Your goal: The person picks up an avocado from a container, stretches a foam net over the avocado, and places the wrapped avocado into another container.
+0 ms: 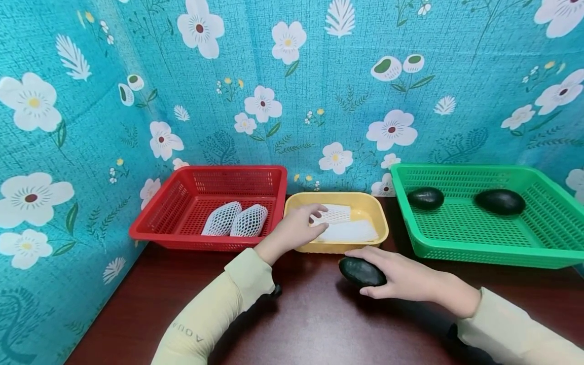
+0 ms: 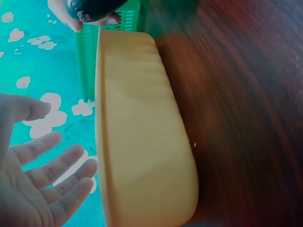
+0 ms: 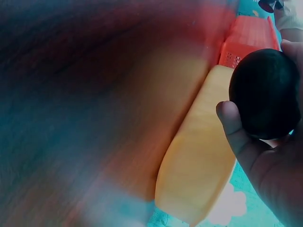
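My right hand (image 1: 403, 276) grips a dark green avocado (image 1: 362, 272) over the table, just in front of the yellow tray (image 1: 339, 248). Its thumb lies along one side of the fruit and the fingers along the other. The stem end of that avocado (image 2: 90, 8) shows at the top of the left wrist view. Over the left part of the tray, my left hand (image 1: 298, 225) hovers with loosely bent fingers and holds nothing. White foam net sleeves (image 1: 349, 230) lie flat in the tray, partly hidden behind the left hand.
At the left stands a red basket (image 1: 182, 237) with two netted fruits (image 1: 234, 220) in it. A green basket (image 1: 493, 257) at the right holds two bare avocados (image 1: 499, 202). A blue floral cloth (image 1: 319, 101) hangs behind the dark wooden table (image 1: 315, 324).
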Action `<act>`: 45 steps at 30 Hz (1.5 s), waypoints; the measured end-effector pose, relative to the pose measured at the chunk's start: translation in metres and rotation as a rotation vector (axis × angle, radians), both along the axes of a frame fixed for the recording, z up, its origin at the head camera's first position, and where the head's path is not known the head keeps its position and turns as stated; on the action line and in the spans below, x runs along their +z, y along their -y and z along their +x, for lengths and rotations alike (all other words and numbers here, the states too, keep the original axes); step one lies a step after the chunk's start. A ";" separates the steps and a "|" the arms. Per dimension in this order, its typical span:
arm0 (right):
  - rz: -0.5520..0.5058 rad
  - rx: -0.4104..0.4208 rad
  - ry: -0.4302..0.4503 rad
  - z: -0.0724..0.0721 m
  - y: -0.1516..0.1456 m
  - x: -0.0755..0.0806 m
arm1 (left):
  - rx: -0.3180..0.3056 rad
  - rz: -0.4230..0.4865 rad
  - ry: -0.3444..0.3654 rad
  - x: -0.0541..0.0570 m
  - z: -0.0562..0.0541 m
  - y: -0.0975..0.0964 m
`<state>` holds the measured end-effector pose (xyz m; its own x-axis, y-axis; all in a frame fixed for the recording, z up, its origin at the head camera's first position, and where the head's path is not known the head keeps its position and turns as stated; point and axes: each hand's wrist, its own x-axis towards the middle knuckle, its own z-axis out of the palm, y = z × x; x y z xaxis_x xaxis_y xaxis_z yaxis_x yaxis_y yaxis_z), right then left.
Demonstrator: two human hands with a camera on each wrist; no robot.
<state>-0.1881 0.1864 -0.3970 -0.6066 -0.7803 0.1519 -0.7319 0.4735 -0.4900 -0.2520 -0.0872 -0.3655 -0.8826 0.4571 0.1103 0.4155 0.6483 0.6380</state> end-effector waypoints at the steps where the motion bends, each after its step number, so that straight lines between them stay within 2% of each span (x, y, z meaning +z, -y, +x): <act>1: 0.002 0.003 -0.003 0.000 0.001 -0.001 | 0.000 -0.007 -0.001 -0.002 0.000 -0.001; 7: 0.005 0.013 -0.006 0.000 0.004 -0.006 | 0.013 -0.033 0.031 -0.010 -0.004 -0.009; 18: 0.038 0.025 0.038 -0.001 0.012 -0.013 | 0.046 -0.131 0.103 -0.027 -0.012 -0.016; 29: 0.043 0.046 0.003 -0.002 0.017 -0.022 | 0.078 -0.178 0.156 -0.031 -0.016 -0.020; 35: 0.034 0.052 -0.005 0.000 0.018 -0.025 | 0.084 -0.174 0.166 -0.033 -0.017 -0.023; 40: 0.046 0.034 0.012 -0.002 0.019 -0.026 | 0.077 -0.156 0.151 -0.030 -0.020 -0.026; 45: 0.060 0.015 0.031 -0.004 0.018 -0.026 | 0.079 -0.152 0.165 -0.026 -0.022 -0.029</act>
<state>-0.1919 0.1685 -0.4228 -0.5987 -0.7964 0.0863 -0.7241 0.4920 -0.4834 -0.2743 -0.0586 -0.3919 -0.9166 0.3861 -0.1034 0.2576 0.7683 0.5860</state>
